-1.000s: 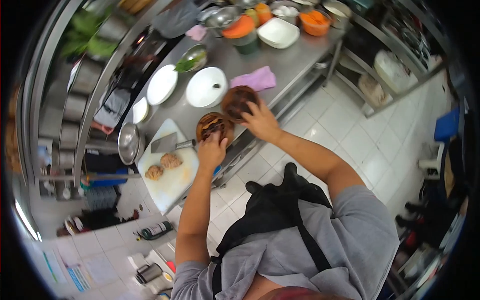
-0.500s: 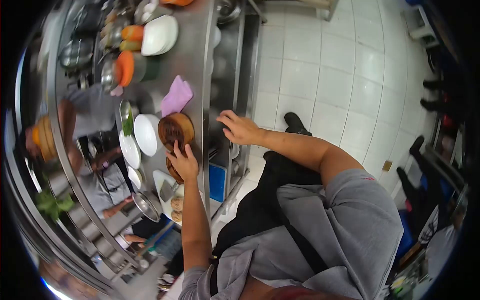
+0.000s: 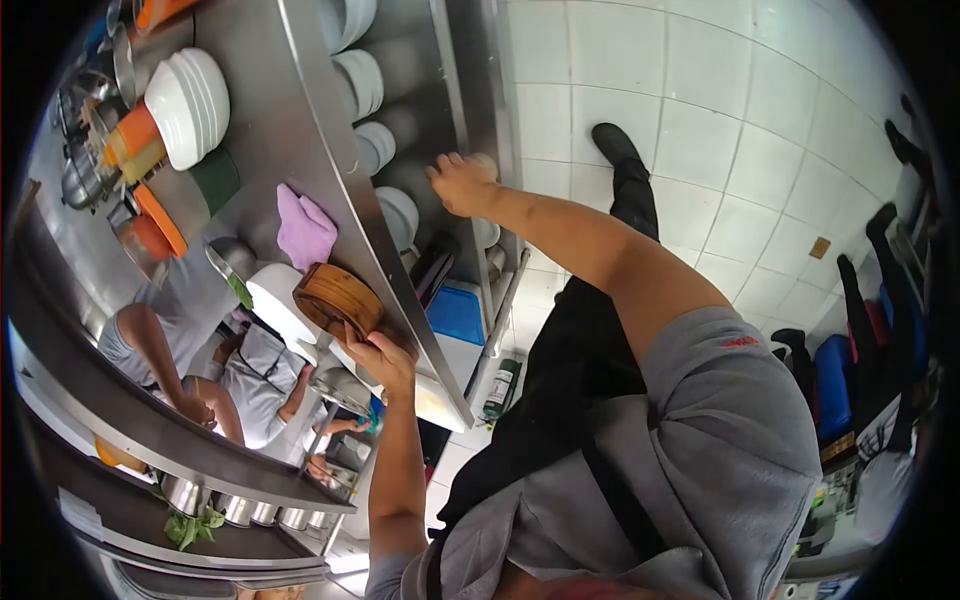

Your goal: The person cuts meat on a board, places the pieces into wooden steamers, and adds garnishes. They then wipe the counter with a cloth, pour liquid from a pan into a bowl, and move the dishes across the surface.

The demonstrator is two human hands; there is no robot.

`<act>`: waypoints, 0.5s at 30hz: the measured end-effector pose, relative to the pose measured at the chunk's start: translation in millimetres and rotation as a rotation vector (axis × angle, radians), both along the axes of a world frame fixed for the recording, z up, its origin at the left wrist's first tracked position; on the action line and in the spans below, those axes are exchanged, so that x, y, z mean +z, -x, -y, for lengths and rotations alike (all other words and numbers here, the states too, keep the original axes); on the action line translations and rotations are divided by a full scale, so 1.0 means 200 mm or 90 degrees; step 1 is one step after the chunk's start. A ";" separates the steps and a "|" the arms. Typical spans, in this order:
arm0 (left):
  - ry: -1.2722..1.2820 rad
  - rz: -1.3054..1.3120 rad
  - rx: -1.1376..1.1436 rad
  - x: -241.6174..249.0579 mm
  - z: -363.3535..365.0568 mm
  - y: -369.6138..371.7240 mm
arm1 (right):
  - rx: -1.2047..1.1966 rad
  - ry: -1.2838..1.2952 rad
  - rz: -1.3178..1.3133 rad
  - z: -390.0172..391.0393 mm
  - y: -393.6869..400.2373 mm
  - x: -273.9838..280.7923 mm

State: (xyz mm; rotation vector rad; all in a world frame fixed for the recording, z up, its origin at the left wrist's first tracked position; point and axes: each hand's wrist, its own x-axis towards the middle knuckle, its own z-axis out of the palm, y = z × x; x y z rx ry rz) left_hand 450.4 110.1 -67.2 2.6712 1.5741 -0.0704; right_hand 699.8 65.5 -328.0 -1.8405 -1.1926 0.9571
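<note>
A round brown wooden steamer basket (image 3: 340, 295) stands near the front edge of the steel counter, its side wall facing me. My left hand (image 3: 380, 360) is at its near side, with bent fingers against the lower rim; the fingertips are partly hidden. Over the shelf under the counter, my right hand (image 3: 464, 185) hangs with loosely bent fingers and no object visible in it. White bowls (image 3: 397, 215) stand on that shelf close to the right hand. Beside the steamer lie a pink cloth (image 3: 305, 228) and a large white bowl (image 3: 282, 300).
Stacked white plates (image 3: 188, 108) and an orange-rimmed container (image 3: 162, 220) stand farther along the steel counter (image 3: 260, 110). A blue board (image 3: 456, 313) is on the lower shelf. Co-workers in grey shirts (image 3: 255, 390) work across the counter. White floor tiles (image 3: 615, 60) lie to my right.
My view has turned and shifted. The steamer's dark inside no longer shows. My left hand has gone from reaching over the steamer to its near side. My right hand is now farther over the shelf.
</note>
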 end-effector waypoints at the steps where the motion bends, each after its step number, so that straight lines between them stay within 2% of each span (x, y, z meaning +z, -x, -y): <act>1: 0.020 0.002 -0.005 0.02 0.01 -0.04 | 0.020 -0.033 0.063 -0.12 -0.01 0.00; 2: 0.037 0.004 -0.007 0.04 0.03 -0.06 | 0.042 -0.071 0.125 -0.24 0.00 0.02; 3: 0.051 0.018 0.021 0.03 0.03 -0.06 | 0.062 -0.085 0.116 -0.39 0.03 0.01; 4: 0.078 0.074 0.017 0.02 0.02 -0.05 | 0.133 -0.095 0.170 -0.55 0.05 0.01; 8: 0.026 0.030 0.019 0.00 0.01 0.04 | 0.219 -0.110 0.228 -0.86 0.15 -0.10; 10: 0.007 -0.010 -0.006 0.03 0.00 0.00 | 0.236 -0.090 0.246 -0.87 0.13 -0.18; 15: 0.019 0.030 -0.012 0.06 -0.02 0.00 | 0.242 -0.014 0.299 -0.62 0.03 -0.36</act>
